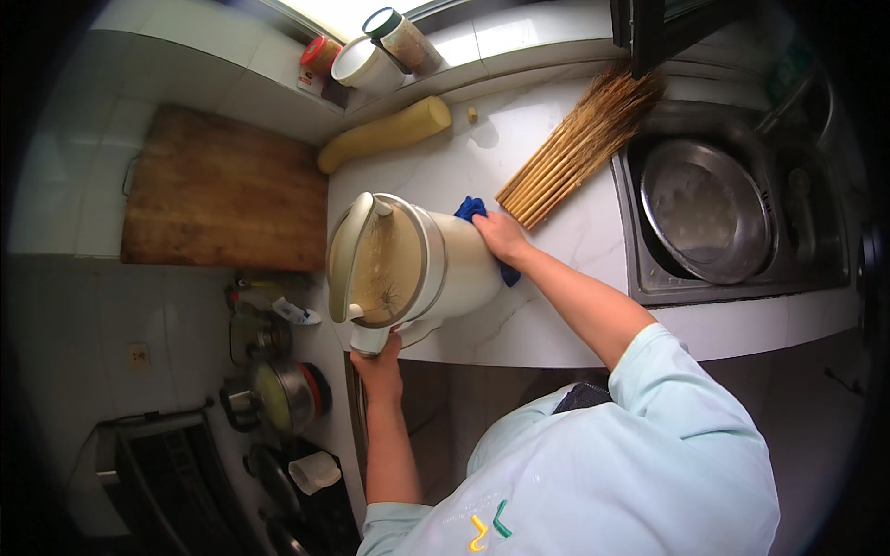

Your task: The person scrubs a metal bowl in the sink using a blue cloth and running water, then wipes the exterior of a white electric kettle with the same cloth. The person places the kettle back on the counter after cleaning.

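A white cylindrical pot-like appliance is tilted over the counter, its stained beige lid facing up and to the left. A curved carry handle spans the lid. My left hand grips the appliance at the white projecting part below the lid rim; the fingers are partly hidden. Against the far side of the body, near the base, my right hand presses a bunched blue cloth. More of the cloth hangs below that wrist.
A straw whisk broom lies beside the sink, which holds a metal basin of cloudy water. A yellow gourd-like vegetable, a wooden cutting board and sill jars are behind. Pots stand left.
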Tool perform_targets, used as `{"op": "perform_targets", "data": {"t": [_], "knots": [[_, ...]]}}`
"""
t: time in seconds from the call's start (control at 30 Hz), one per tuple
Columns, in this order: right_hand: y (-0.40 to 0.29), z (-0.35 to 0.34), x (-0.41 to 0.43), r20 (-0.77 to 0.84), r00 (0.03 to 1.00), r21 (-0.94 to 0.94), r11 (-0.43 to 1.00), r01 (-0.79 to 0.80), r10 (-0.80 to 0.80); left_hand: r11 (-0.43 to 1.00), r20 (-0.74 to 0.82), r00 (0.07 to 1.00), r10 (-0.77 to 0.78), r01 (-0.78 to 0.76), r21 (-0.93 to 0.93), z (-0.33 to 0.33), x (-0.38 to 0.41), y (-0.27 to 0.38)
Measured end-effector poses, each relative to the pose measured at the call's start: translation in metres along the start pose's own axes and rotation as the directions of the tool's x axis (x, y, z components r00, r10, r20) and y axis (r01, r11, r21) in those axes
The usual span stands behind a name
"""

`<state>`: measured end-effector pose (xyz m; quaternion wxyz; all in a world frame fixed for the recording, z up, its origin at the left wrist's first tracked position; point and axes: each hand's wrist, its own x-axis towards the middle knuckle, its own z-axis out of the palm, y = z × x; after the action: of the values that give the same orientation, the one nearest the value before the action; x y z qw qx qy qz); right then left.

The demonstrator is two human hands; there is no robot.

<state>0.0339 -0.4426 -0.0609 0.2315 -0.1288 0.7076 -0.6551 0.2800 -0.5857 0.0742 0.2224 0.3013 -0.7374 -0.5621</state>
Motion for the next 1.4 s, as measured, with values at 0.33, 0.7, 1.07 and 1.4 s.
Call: {"op": "perform_targets", "data": {"t": [0.33,0.7,1.07,1.4], "knots": [[-0.082,0.035,-0.035,0.103,0.989,0.036,0.994,0.105,-0.109,0.977,0.134,0.987,0.088,-0.112,0.183,-0.071,0.055,-0.022],[-0.145,0.049,-0.046,0.179,0.932,0.447,0.87,0.21,-0.316,0.994,0.271,0.961,0.06,-0.083,0.072,-0.106,0.107,-0.05],[0.013,0.056,-0.043,-0.042,0.998,-0.12,0.992,0.036,-0.041,0.819,0.315,0.903,-0.293,0.407,-0.404,-0.126,0.161,-0.061],[0.0,0.061,-0.047,-0.127,0.991,0.046,0.998,0.045,-0.039,0.976,-0.176,0.96,0.216,-0.215,0.021,-0.077,0.072,0.058]]}}
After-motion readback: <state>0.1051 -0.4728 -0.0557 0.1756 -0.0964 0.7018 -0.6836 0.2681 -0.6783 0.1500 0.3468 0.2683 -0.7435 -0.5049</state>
